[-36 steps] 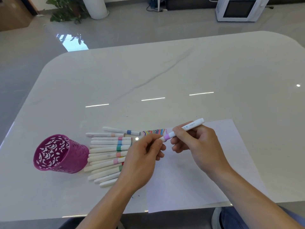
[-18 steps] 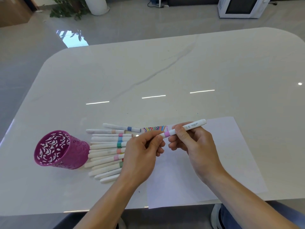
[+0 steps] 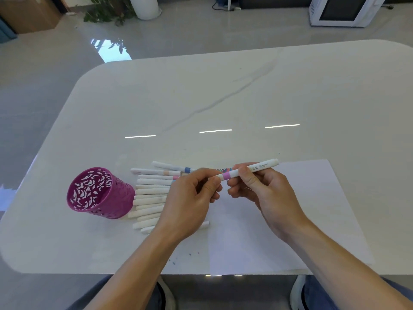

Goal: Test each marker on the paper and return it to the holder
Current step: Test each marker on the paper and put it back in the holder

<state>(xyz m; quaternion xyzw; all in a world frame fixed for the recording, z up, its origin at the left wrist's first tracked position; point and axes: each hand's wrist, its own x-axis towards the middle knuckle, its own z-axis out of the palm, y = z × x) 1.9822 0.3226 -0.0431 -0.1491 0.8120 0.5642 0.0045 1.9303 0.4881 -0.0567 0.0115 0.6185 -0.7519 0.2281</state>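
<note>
White veined tabletop (image 3: 223, 97) with rounded corners, on a glossy grey floor (image 3: 55, 63); potted plant (image 3: 107, 10) and white appliance (image 3: 342, 11) beyond. Above the paper (image 3: 312, 209), the purple-banded marker (image 3: 257, 170) is held: left hand (image 3: 190, 204) fingers pinch its cap end, right hand (image 3: 268, 193) fingers grip the barrel. Magenta holder (image 3: 98, 193) sits at left.

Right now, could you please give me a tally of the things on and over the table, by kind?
held marker: 1, gripped by the left hand and right hand
loose markers: about 13, packed close, some under the left hand
purple holder: 1
sheet of paper: 1
Total: about 16
</note>
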